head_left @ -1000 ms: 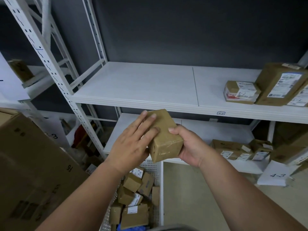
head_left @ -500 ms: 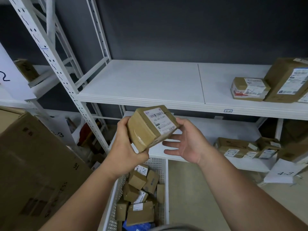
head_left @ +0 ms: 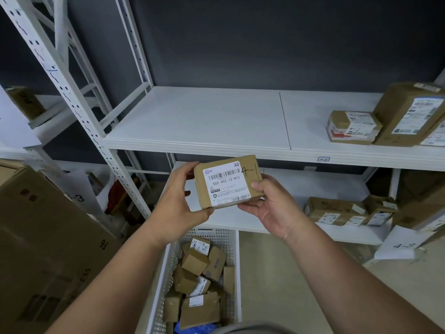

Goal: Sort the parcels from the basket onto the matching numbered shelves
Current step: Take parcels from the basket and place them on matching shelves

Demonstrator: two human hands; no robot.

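One held parcel (head_left: 227, 182), roughly nine in the basket (head_left: 237, 273).

The head view looks forward and down, close on both hands, facing white shelves (head_left: 197, 121).

Parcel held over basket, before the shelves.

Parcel (head_left: 227, 182) between left hand (head_left: 177, 206) and right hand (head_left: 272, 206), above basket (head_left: 237, 273) on the floor. Upper shelf (head_left: 197, 121): two parcels (head_left: 351, 126) at right end. Lower shelf (head_left: 301, 189): parcels (head_left: 337, 210) toward right front edge.
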